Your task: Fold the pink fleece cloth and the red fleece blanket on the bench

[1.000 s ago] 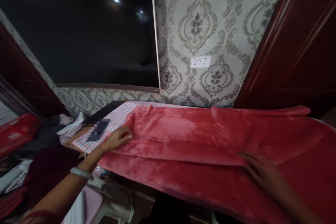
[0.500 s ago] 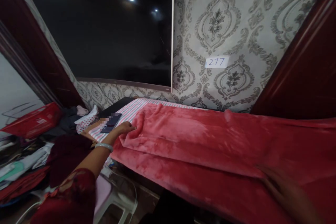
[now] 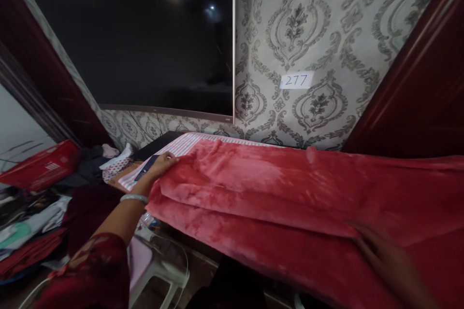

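A plush red blanket point(image 3: 253, 178) lies in long folds over a striped cloth point(image 3: 181, 144). At the blanket's left end, my left hand point(image 3: 164, 164) pinches its edge, and a pale bangle point(image 3: 135, 197) circles the wrist. My right hand point(image 3: 384, 253) grips the front fold at the lower right; its fingertips are partly hidden by the fabric and in shadow. Just behind my left hand, a dark flat object point(image 3: 145, 168) rests on the striped cloth, partly covered by that hand.
A large dark television point(image 3: 145, 43) hangs on the patterned wall, beside a paper marked 277 point(image 3: 296, 80). To the left are piled clothes point(image 3: 90, 212) and a red bag point(image 3: 43, 166). Below the blanket stands a pale plastic stool point(image 3: 155, 270).
My left hand has moved left and slightly up, drawing the blanket's left edge outward. My right hand stays at the front fold. The view has shifted slightly.
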Motion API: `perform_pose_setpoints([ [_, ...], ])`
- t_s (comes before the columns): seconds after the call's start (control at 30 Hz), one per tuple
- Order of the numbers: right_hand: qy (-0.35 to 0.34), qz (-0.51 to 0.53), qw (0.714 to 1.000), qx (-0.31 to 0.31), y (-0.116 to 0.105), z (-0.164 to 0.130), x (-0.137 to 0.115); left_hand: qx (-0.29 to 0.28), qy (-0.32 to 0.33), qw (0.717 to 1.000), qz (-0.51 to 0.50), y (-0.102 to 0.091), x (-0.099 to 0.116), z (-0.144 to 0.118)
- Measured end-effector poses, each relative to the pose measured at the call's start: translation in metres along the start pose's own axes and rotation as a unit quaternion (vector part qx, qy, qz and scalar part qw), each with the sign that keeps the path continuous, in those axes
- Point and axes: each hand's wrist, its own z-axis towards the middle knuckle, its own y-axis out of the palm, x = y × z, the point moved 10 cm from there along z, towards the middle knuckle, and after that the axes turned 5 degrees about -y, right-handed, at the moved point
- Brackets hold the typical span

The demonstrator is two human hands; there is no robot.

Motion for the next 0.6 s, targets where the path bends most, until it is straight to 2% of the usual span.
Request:
perform_pose_setpoints([
  [0.13, -0.012, 0.003, 1.000, -0.020, 0.003, -0.001, -0.002, 0.083, 0.007, 0.990, 0.117, -0.029, 0.004, -0.005],
  [0.2, -0.006, -0.002, 1.000, -0.014, 0.002, -0.001, -0.001, 0.093, 0.033, 0.982, 0.161, -0.032, 0.014, -0.015],
  [0.27, 0.001, -0.003, 1.000, -0.013, 0.000, 0.000, -0.001, 0.078, 0.075, 0.976, 0.188, -0.025, 0.027, -0.029],
  [0.3, 0.002, 0.000, 1.000, -0.018, 0.000, 0.000, -0.002, 0.053, 0.105, 0.973, 0.197, -0.017, 0.035, -0.038],
  [0.37, 0.001, 0.008, 1.000, -0.030, -0.002, 0.000, -0.003, -0.035, 0.199, 0.957, 0.209, 0.012, 0.053, -0.061],
  [0.43, 0.002, 0.010, 0.999, -0.044, -0.004, 0.001, -0.002, -0.126, 0.296, 0.920, 0.223, 0.043, 0.065, -0.089],
  [0.47, 0.004, 0.007, 0.999, -0.048, -0.005, 0.001, -0.001, -0.153, 0.330, 0.902, 0.231, 0.056, 0.068, -0.100],
  [0.53, 0.006, -0.012, 0.998, -0.053, -0.006, 0.002, 0.002, -0.170, 0.357, 0.885, 0.245, 0.073, 0.068, -0.109],
  [0.6, 0.008, -0.046, 0.998, -0.050, -0.009, 0.006, 0.004, -0.158, 0.355, 0.888, 0.244, 0.080, 0.067, -0.104],
])
